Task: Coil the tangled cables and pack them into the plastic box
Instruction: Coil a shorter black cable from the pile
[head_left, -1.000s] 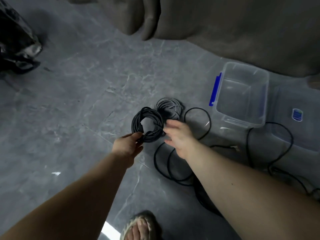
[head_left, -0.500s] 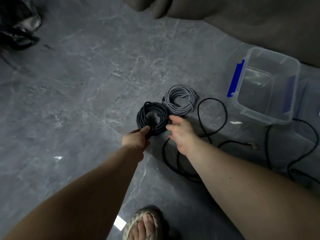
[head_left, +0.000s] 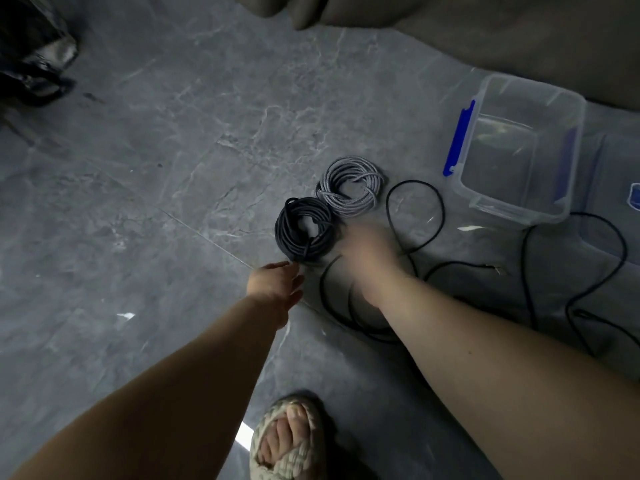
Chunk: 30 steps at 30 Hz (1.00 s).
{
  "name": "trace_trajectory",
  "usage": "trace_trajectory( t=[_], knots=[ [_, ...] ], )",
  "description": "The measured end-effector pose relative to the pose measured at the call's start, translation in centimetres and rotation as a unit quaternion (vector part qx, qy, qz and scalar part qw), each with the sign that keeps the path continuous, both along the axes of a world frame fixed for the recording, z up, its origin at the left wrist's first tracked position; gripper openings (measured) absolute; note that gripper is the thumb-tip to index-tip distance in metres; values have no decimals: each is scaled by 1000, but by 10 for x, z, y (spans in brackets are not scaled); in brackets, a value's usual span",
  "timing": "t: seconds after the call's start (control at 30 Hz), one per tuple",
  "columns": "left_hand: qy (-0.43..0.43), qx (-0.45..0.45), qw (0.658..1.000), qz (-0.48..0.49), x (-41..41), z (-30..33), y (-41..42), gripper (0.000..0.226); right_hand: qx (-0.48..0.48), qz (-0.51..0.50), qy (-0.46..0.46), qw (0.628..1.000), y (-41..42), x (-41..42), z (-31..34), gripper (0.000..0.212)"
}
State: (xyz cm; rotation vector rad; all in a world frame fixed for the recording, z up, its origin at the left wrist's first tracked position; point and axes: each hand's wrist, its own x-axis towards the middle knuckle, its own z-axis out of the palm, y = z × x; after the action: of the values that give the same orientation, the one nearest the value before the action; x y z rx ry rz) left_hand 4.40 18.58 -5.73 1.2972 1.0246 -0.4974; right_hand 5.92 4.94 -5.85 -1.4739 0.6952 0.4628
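Two coiled cables lie touching on the floor [head_left: 173,168], the near coil [head_left: 304,230] left of and before the far coil [head_left: 349,185]; a loose cable [head_left: 415,216] sprawls to their right; the plastic box [head_left: 519,209] stands farther right.

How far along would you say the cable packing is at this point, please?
Two coils look finished: the grey coil and the black coil, both on the floor. The left hand is by the black one; the right hand is blurred. The loose black cable remains uncoiled, and the plastic box holds nothing.
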Motion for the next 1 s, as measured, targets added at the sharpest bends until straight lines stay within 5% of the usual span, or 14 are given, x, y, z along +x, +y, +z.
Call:
trace_trajectory(
  t=[0.33,0.5,0.7,1.0],
  knots=[
    [-70,-48,984,-158,-35,18,-111,22,4,-148,22,989,-124,-87,31,49],
    [-95,6,957,-273,-51,7,-151,34,-4,-206,41,978,-175,-119,18,47],
    [-178,140,876,-425,-42,3,-174,34,-60,-192,8,979,-188,-105,-8,46],
    [-162,136,864,-456,-17,-11,-194,51,-119,-148,3,982,-203,-55,-45,48]
  ],
)
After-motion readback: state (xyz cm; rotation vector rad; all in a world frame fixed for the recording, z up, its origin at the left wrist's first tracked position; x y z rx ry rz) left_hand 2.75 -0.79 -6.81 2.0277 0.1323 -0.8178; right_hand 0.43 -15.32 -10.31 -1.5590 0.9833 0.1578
